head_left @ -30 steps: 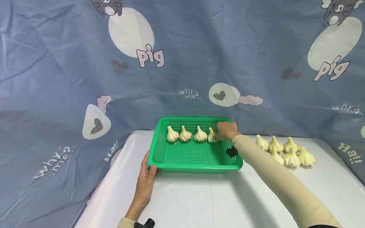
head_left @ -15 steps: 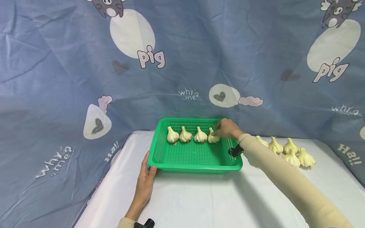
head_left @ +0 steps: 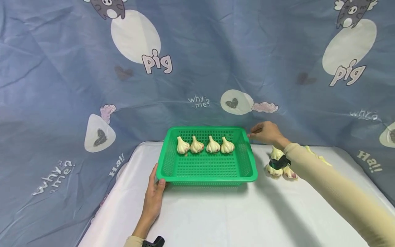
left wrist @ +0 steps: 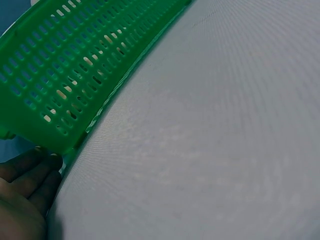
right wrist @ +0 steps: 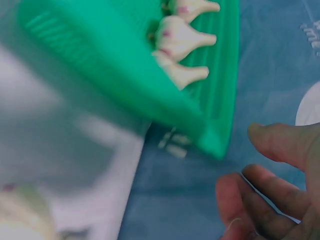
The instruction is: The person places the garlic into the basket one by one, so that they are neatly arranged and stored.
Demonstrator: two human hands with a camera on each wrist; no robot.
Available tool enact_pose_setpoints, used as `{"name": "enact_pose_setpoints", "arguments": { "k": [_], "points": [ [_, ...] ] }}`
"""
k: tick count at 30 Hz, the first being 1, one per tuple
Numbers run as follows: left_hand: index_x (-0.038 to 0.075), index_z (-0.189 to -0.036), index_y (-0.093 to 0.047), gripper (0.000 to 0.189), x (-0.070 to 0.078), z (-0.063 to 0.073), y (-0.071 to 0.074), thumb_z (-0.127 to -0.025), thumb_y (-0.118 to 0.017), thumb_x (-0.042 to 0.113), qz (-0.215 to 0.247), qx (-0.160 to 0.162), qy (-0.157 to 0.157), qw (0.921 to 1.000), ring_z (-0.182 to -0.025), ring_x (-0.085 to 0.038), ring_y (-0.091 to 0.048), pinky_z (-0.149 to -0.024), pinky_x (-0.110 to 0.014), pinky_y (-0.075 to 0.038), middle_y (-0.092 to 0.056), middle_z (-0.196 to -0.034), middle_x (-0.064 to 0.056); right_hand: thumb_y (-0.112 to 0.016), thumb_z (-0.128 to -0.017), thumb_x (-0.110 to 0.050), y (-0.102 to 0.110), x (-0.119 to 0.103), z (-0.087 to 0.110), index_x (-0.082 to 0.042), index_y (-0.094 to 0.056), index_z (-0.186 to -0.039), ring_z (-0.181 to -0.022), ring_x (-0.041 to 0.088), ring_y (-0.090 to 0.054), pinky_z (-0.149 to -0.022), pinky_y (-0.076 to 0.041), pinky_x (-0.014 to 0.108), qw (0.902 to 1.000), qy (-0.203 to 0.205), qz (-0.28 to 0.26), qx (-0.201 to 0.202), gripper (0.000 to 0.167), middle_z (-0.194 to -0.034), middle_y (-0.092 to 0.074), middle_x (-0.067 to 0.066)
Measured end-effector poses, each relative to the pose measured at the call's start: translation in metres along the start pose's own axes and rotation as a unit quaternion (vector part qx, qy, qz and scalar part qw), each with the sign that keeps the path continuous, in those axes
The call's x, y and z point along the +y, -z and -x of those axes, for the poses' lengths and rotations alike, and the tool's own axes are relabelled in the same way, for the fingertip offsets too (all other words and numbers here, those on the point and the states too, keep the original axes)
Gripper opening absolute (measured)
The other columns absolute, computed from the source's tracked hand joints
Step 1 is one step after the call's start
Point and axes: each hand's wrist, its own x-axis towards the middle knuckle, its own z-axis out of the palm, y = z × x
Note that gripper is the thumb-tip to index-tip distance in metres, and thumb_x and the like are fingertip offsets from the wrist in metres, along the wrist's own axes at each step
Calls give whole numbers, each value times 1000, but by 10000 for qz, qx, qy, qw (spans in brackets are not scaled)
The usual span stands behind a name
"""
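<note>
Green perforated plastic is used for the shallow rectangular basket (head_left: 206,179), which is placed on the white table surface (head_left: 197,216). Inside it, four whitish, purple-tinged garlic bulbs (head_left: 213,145) are set in one row toward the far wall, with their stems pointed away from the person. By the left hand (head_left: 152,199) the near left corner is held, the thumb being laid at the front and the fingers along the outer left side. The right hand (head_left: 267,133) is positioned just beside the far right corner; its thumb and loosely bent fingers are parted, with only a gap between them. From these fingers, the rightmost bulb is separated by the basket's right wall. More pale garlic bulbs (head_left: 274,171) are seen on the table, partly covered by the right wrist and the beige sleeve (head_left: 336,188).
</note>
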Motion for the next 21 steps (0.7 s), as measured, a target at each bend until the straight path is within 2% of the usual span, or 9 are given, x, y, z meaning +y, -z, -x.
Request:
{"name": "enact_pose_setpoints", "arguments": {
  "k": [10,16,21],
  "points": [
    [30,-172,-17,62,-1,-1,-2,-116,-44,29,119,-25,41,9999,-166,-30,-12,-130,-69,-10,-19,-178,1,-80,-95,-31,22,42,31,10,-69,-128,-111,44,-72,-97,-58,56,9975,66,636,-315,55,-120,-75,27],
    [27,-172,-17,63,-2,-3,1,-116,-45,28,95,9,-32,9999,-166,-29,-11,-129,-70,-10,-19,-178,2,-86,-89,-27,25,64,45,13,-67,-127,-112,47,-72,-100,-55,61,9948,115,877,-499,58,-118,-75,28],
    [33,-172,-17,62,0,-2,0,-116,-44,30,6,-52,18,10000,-167,-30,-11,-130,-70,-10,-19,-178,1,-90,-84,-28,21,84,59,14,-67,-126,-111,48,-72,-99,-55,62,9930,194,1030,-538,64,-117,-75,29]
  ]
}}
